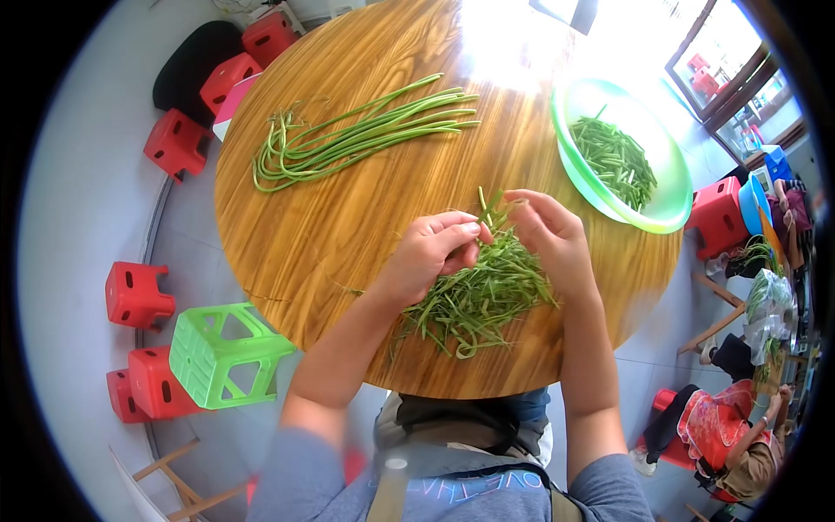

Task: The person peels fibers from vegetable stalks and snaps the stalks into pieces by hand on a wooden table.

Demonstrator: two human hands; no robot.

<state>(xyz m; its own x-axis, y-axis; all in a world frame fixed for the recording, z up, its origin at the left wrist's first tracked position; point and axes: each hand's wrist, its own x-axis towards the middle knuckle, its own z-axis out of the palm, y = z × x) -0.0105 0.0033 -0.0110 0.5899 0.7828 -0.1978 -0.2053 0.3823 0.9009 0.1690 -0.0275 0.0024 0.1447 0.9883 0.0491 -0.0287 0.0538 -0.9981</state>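
Note:
Over a heap of thin green peelings (pixel 474 304) at the near side of the round table, my left hand (pixel 444 248) pinches a short green stem (pixel 490 210). My right hand (pixel 554 235) is close by on the right, thumb and fingertips drawn together at the stem's upper end. Whatever is between those fingertips is too small to make out. A bundle of long green stems (pixel 374 130), curled at the left end, lies farther back. To the right, a pale green plastic basin (pixel 670 196) holds many short cut green pieces (pixel 613 161).
The wooden table (pixel 296 252) fills the middle. Red stools (pixel 139 294) and a green stool (pixel 204 357) stand on the floor at left. At right, a seated person (pixel 722 426) in a red patterned apron works near plastic bags (pixel 770 300) of greens. Another red stool (pixel 720 213) stands behind the basin.

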